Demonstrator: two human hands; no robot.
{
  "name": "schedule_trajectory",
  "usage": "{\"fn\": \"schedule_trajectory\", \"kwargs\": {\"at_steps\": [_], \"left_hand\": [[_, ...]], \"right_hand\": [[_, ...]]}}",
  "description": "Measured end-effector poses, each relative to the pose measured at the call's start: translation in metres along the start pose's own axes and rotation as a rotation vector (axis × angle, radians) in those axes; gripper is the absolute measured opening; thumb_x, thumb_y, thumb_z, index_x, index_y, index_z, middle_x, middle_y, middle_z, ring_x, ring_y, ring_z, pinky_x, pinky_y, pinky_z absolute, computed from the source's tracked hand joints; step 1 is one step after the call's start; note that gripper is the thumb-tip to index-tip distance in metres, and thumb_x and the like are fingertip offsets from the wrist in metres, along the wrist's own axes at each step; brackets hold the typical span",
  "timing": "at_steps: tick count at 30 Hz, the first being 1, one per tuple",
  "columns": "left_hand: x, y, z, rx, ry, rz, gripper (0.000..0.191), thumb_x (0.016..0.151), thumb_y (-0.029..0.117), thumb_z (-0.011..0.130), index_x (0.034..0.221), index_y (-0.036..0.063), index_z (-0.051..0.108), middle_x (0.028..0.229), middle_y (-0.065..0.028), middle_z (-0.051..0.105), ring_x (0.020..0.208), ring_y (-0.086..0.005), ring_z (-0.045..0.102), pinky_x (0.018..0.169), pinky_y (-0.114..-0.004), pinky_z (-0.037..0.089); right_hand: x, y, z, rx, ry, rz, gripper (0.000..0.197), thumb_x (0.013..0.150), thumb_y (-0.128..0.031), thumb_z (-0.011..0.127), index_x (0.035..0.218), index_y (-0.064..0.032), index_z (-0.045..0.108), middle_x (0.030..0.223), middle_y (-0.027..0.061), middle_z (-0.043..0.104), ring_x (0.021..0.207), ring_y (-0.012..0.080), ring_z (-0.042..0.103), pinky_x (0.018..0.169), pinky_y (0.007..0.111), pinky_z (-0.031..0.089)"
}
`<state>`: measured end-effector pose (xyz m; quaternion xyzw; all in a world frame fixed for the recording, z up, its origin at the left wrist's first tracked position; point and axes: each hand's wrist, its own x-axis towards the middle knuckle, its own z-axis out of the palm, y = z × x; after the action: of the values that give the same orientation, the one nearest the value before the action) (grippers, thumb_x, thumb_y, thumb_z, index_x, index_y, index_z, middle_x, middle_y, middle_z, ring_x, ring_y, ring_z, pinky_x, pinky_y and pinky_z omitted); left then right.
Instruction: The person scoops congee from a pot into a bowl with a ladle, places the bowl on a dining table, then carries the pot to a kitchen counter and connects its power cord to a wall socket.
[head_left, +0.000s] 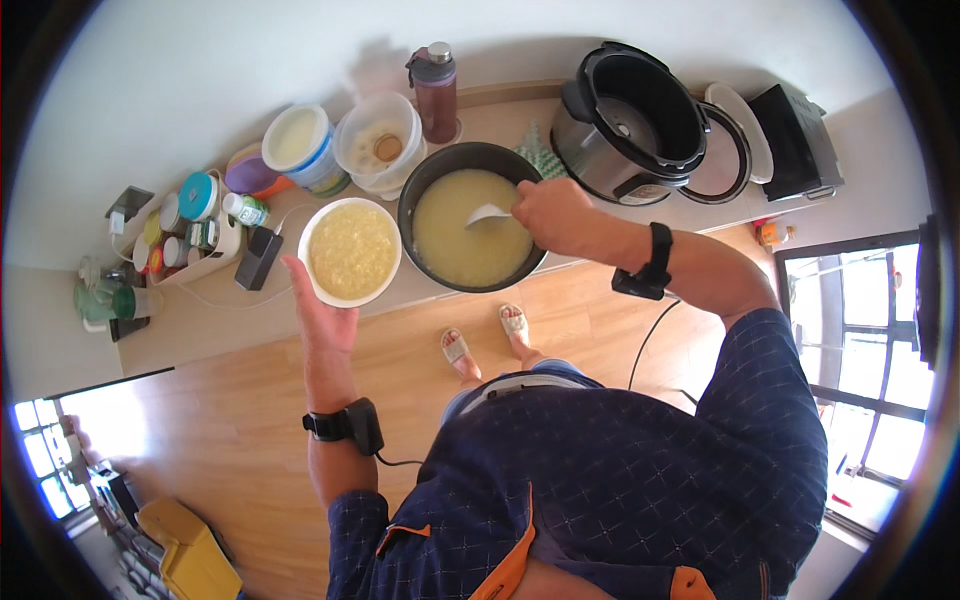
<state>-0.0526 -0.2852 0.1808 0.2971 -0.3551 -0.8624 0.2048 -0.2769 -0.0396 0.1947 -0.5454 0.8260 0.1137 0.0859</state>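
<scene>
My left hand (324, 311) holds a white bowl (302, 251) from below, thumb along its outer side. Yellowish porridge (354, 251) nearly fills the bowl. Just right of it stands a dark round pot (409, 225) with thinner-looking pale yellow porridge inside. My right hand (551, 214) grips the handle of a white ladle or spoon (489, 214) over the pot's right side; the tip of its head dips into the porridge. Most of the handle is hidden by my fingers.
Behind the pot stand a clear plastic tub (382, 112), a lidded container (298, 146) and a purple bottle (437, 101). An open electric pressure cooker (600, 154) is at right. A black power bank (259, 257) and a basket of jars (187, 270) lie left on the counter (225, 322).
</scene>
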Motion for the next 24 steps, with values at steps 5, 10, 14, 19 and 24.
{"fn": "schedule_trajectory", "kwargs": {"at_steps": [5, 10, 14, 19, 24], "left_hand": [[-0.002, 0.001, 0.01, -0.009, -0.034, -0.016, 0.074, 0.096, 0.063, 0.036, 0.144, 0.0064, 0.035, 0.144, -0.0091, 0.043, 0.13, -0.0242, 0.045, 0.106, -0.041, 0.039], [-0.002, 0.0, 0.011, -0.005, -0.034, -0.019, 0.074, 0.096, 0.062, 0.035, 0.143, 0.0056, 0.035, 0.144, -0.0098, 0.044, 0.129, -0.0246, 0.047, 0.105, -0.041, 0.04], [-0.002, -0.001, 0.014, -0.007, -0.042, -0.04, 0.074, 0.096, 0.062, 0.035, 0.143, 0.0046, 0.035, 0.143, -0.0104, 0.045, 0.129, -0.0252, 0.047, 0.106, -0.042, 0.04], [-0.004, -0.005, 0.021, -0.01, -0.089, -0.039, 0.074, 0.096, 0.062, 0.034, 0.143, 0.0055, 0.035, 0.144, -0.0102, 0.044, 0.13, -0.0254, 0.046, 0.107, -0.043, 0.039], [-0.009, -0.006, 0.031, -0.006, -0.103, -0.063, 0.072, 0.095, 0.064, 0.034, 0.142, 0.0099, 0.039, 0.142, -0.0084, 0.046, 0.129, -0.0263, 0.048, 0.102, -0.046, 0.043]], "right_hand": [[0.005, -0.015, 0.019, -0.037, 0.045, -0.038, 0.015, 0.078, -0.015, 0.061, 0.083, -0.0059, 0.072, 0.089, 0.0141, 0.067, 0.082, 0.0298, 0.068, 0.065, 0.04, 0.054], [0.011, -0.022, 0.015, 0.042, -0.175, 0.071, 0.017, 0.077, -0.019, 0.062, 0.084, -0.0076, 0.073, 0.085, 0.0141, 0.07, 0.083, 0.03, 0.068, 0.069, 0.04, 0.053], [0.009, -0.022, 0.019, 0.015, -0.174, 0.069, 0.018, 0.077, -0.02, 0.062, 0.084, -0.0074, 0.073, 0.086, 0.0134, 0.07, 0.084, 0.0297, 0.068, 0.07, 0.04, 0.053], [-0.001, -0.018, 0.02, 0.078, 0.044, 0.105, 0.03, 0.079, -0.031, 0.064, 0.089, -0.0027, 0.07, 0.092, 0.0131, 0.065, 0.091, 0.029, 0.06, 0.076, 0.042, 0.05], [-0.017, -0.009, -0.002, 0.234, 0.166, 0.152, 0.036, 0.081, -0.033, 0.065, 0.102, -0.0025, 0.066, 0.099, 0.0128, 0.062, 0.097, 0.032, 0.057, 0.081, 0.043, 0.048]]}}
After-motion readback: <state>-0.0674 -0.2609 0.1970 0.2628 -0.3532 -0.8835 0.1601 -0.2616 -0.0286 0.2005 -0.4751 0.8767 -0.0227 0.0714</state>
